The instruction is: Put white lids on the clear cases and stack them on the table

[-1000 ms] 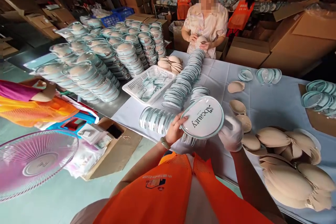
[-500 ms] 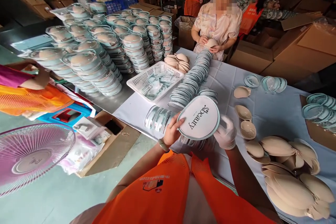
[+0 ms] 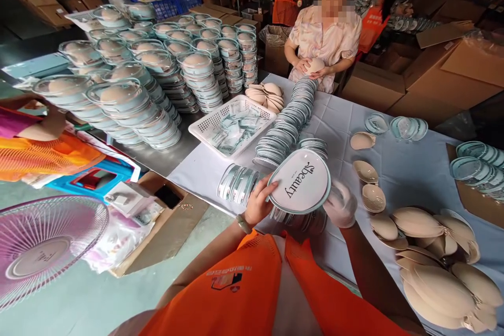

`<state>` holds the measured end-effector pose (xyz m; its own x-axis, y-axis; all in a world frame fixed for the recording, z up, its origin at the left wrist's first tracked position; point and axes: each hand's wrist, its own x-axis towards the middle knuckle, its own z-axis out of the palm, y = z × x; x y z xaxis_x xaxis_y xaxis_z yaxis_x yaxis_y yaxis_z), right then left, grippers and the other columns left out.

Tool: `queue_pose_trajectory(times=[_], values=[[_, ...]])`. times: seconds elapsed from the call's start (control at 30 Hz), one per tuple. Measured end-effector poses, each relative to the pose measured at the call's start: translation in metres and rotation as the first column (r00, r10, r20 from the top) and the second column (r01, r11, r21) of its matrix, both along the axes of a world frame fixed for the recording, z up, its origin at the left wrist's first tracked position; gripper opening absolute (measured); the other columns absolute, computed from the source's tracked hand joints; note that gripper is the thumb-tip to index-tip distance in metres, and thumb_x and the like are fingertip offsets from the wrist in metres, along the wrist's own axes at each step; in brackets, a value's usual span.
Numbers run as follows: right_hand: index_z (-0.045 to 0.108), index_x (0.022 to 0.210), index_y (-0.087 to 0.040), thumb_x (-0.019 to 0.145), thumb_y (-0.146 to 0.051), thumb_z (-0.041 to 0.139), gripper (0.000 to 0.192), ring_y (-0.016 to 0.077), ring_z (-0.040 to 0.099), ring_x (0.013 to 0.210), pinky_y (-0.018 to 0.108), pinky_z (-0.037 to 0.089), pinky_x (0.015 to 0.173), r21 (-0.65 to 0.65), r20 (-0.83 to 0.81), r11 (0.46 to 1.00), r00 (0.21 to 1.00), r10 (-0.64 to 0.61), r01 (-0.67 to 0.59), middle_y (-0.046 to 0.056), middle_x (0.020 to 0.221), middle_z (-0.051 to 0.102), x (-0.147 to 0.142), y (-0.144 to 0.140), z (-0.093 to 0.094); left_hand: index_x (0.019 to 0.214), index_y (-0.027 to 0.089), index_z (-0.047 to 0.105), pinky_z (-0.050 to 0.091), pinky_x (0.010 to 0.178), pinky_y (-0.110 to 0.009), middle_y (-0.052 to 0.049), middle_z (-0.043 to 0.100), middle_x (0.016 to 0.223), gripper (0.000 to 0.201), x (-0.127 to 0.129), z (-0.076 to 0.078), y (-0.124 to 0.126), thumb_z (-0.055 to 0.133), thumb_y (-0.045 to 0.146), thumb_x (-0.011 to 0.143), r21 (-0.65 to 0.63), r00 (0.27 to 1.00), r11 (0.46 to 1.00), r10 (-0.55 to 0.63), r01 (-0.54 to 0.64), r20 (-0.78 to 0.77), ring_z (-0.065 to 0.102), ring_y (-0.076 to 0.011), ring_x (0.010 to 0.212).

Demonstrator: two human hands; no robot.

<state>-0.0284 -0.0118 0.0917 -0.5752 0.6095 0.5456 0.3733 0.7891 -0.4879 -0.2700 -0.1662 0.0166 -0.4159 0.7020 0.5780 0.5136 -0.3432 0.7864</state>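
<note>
Holding an oval white lid (image 3: pixel 300 181) printed "Sbeauty" between both hands, we keep it tilted up above the near edge of the cloth-covered table (image 3: pixel 409 168). Our bare left hand (image 3: pixel 258 205) grips its left rim, fingers curled over the edge and thumb underneath, a bracelet (image 3: pixel 243 223) at the wrist. Our right hand (image 3: pixel 340 203), in a white glove, cups the lid's right rim, its fingers mostly hidden behind the lid, so we cannot tell how tightly they close. Just beneath the lid lies a row of clear round cases (image 3: pixel 238 184) on their edges, and a longer line of the same cases (image 3: pixel 285 121) runs away from us toward a co-worker (image 3: pixel 325 42) in a pale patterned shirt, who holds a beige pad in both hands. A white plastic basket (image 3: pixel 205 128) of small packets sits left of that line. Beyond it, tall stacks of filled clear cases (image 3: pixel 129 100) cover a metal surface. To our right, single beige cups (image 3: pixel 365 170) lie near the lid, and a big heap of beige pads (image 3: pixel 437 268) sits at the table's near right corner. Low on our left stands a pink fan (image 3: pixel 43 247) beside an open cardboard box (image 3: pixel 169 220).
</note>
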Motion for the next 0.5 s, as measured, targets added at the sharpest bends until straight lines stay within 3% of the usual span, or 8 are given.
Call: queue_pose_trajectory(times=[0.17, 0.23, 0.3, 0.33, 0.4, 0.43, 0.47, 0.5], values=[[0.081, 0.11, -0.029, 0.097, -0.027, 0.07, 0.017, 0.0277, 0.078, 0.105, 0.036, 0.065, 0.091, 0.244, -0.113, 0.97, 0.993, 0.04, -0.011, 0.009, 0.111, 0.08, 0.0, 0.01, 0.001, 0.13, 0.027, 0.068, 0.055, 0.105, -0.053, -0.015, 0.065, 0.136, 0.037, 0.01, 0.007, 0.006, 0.067, 0.039, 0.095, -0.049, 0.998, 0.999, -0.013, 0.01, -0.056, 0.063, -0.0349, 0.13], [0.08, 0.106, -0.028, 0.095, -0.027, 0.073, 0.013, 0.0251, 0.077, 0.096, 0.036, 0.065, 0.086, 0.266, -0.163, 0.964, 0.986, 0.042, 0.003, 0.009, 0.109, 0.078, -0.006, 0.011, 0.009, 0.136, 0.025, 0.064, 0.053, 0.108, -0.054, -0.016, 0.063, 0.135, 0.057, 0.011, 0.016, 0.012, 0.08, 0.045, 0.085, -0.068, 0.998, 0.998, -0.013, 0.017, 0.059, 0.061, -0.0363, 0.131], [0.079, 0.101, -0.026, 0.093, -0.035, 0.077, 0.012, 0.0232, 0.075, 0.091, 0.036, 0.065, 0.082, 0.179, -0.15, 0.981, 0.984, 0.097, -0.069, 0.009, 0.106, 0.074, -0.012, 0.008, 0.023, 0.139, 0.023, 0.062, 0.051, 0.112, -0.053, -0.014, 0.064, 0.134, 0.078, 0.009, 0.027, 0.02, 0.091, 0.051, 0.072, -0.064, 0.937, 0.993, -0.07, 0.097, 0.343, 0.06, -0.0372, 0.132], [0.078, 0.099, -0.026, 0.094, -0.04, 0.076, 0.015, 0.0227, 0.074, 0.091, 0.036, 0.064, 0.082, 0.098, -0.131, 0.984, 0.978, 0.163, -0.151, 0.009, 0.105, 0.072, -0.014, 0.005, 0.031, 0.136, 0.023, 0.063, 0.051, 0.113, -0.052, -0.013, 0.067, 0.131, 0.082, 0.007, 0.033, 0.024, 0.094, 0.055, 0.067, -0.042, 0.832, 0.984, -0.121, 0.17, 0.541, 0.061, -0.0368, 0.131], [0.077, 0.1, -0.025, 0.103, -0.045, 0.063, 0.024, 0.0221, 0.073, 0.095, 0.035, 0.064, 0.084, -0.11, -0.106, 0.937, 0.941, 0.321, -0.332, 0.009, 0.106, 0.071, -0.018, 0.0, 0.046, 0.122, 0.02, 0.068, 0.055, 0.109, -0.048, -0.012, 0.073, 0.12, 0.077, 0.003, 0.044, 0.031, 0.093, 0.066, 0.065, 0.038, 0.49, 0.948, -0.197, 0.315, 0.849, 0.066, -0.0356, 0.126], [0.076, 0.102, -0.025, 0.106, -0.043, 0.056, 0.027, 0.0214, 0.073, 0.096, 0.035, 0.064, 0.084, -0.199, -0.097, 0.896, 0.918, 0.384, -0.396, 0.009, 0.108, 0.071, -0.019, -0.002, 0.053, 0.114, 0.019, 0.07, 0.057, 0.106, -0.047, -0.012, 0.076, 0.112, 0.073, 0.001, 0.048, 0.034, 0.089, 0.071, 0.067, 0.074, 0.335, 0.929, -0.204, 0.362, 0.92, 0.068, -0.0357, 0.122], [0.077, 0.104, -0.026, 0.108, -0.039, 0.052, 0.028, 0.0207, 0.073, 0.097, 0.034, 0.065, 0.084, -0.252, -0.081, 0.869, 0.905, 0.418, -0.425, 0.008, 0.11, 0.072, -0.02, -0.003, 0.058, 0.107, 0.017, 0.071, 0.058, 0.103, -0.047, -0.013, 0.077, 0.106, 0.07, 0.0, 0.052, 0.037, 0.084, 0.076, 0.071, 0.093, 0.226, 0.914, -0.195, 0.394, 0.955, 0.07, -0.0364, 0.12], [0.077, 0.105, -0.026, 0.108, -0.035, 0.051, 0.028, 0.0206, 0.073, 0.097, 0.035, 0.064, 0.085, -0.269, -0.049, 0.868, 0.905, 0.421, -0.418, 0.009, 0.112, 0.071, -0.022, -0.004, 0.061, 0.103, 0.016, 0.072, 0.06, 0.102, -0.048, -0.014, 0.078, 0.102, 0.068, 0.0, 0.056, 0.04, 0.079, 0.079, 0.076, 0.094, 0.165, 0.903, -0.177, 0.418, 0.97, 0.071, -0.0372, 0.118]])
